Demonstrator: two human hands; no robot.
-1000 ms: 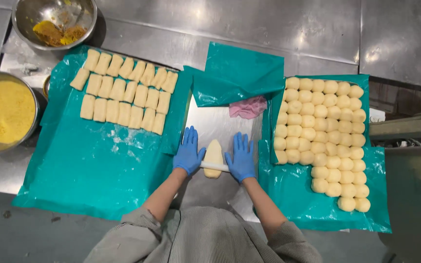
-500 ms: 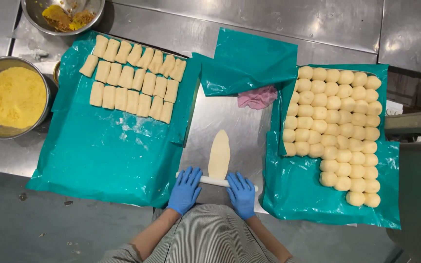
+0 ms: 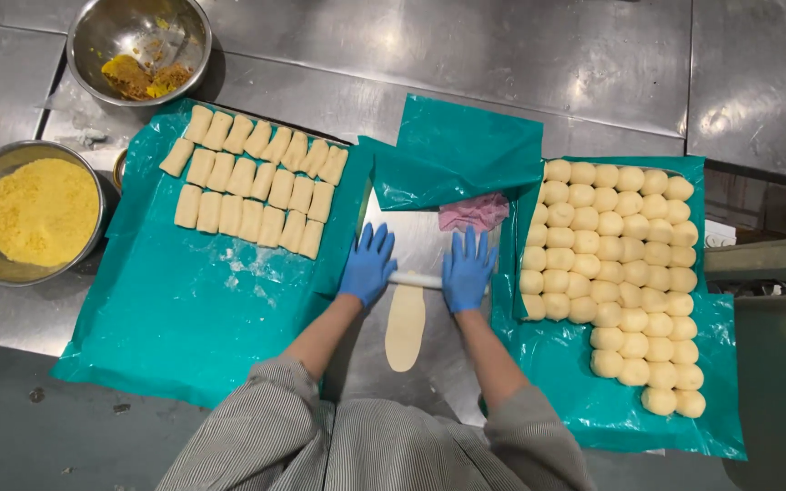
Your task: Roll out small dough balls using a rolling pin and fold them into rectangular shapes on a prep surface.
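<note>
Two blue-gloved hands press flat on a white rolling pin [image 3: 416,280] lying across the steel tabletop [image 3: 593,73]. The left hand [image 3: 367,264] and right hand [image 3: 467,268] have fingers spread open, gripping nothing. The long oval of flattened dough [image 3: 406,325] lies just below the pin, between the forearms. Dough balls [image 3: 625,264] fill the teal sheet [image 3: 184,318] on the right; shaped pieces [image 3: 256,186] sit on the left.

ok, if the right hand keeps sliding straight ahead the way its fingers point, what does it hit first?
Most likely the pink cloth, just beyond the right hand fingertips; behind it lies the folded teal sheet. The hand rests on the rolling pin, so the pin would travel with it.
</note>
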